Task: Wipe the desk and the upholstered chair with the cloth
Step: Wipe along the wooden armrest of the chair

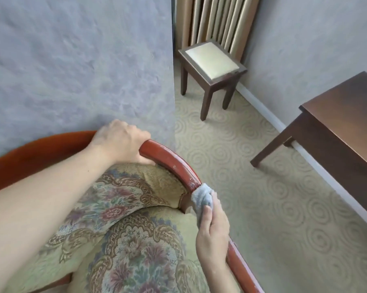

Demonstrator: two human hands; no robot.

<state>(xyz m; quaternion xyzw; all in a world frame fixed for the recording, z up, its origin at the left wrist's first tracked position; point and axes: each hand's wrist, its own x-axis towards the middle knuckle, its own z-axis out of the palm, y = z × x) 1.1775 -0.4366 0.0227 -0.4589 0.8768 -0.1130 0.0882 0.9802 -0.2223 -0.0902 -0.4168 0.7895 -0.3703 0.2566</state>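
Note:
The upholstered chair (pixel 136 246) fills the lower left, with floral fabric and a curved red-brown wooden rail (pixel 169 161). My left hand (pixel 120 140) grips the top of that rail at the chair's back. My right hand (pixel 213 227) holds a small grey cloth (pixel 201 196) wrapped around the rail where the right arm bends down. The dark wooden desk (pixel 347 115) stands at the right against the wall, apart from both hands.
A small dark stool (pixel 212 58) with a cream cushion stands in the far corner before beige curtains (pixel 216 17). A grey wall (pixel 72 60) runs close behind the chair. Patterned carpet (pixel 252 187) lies between chair, stool and desk.

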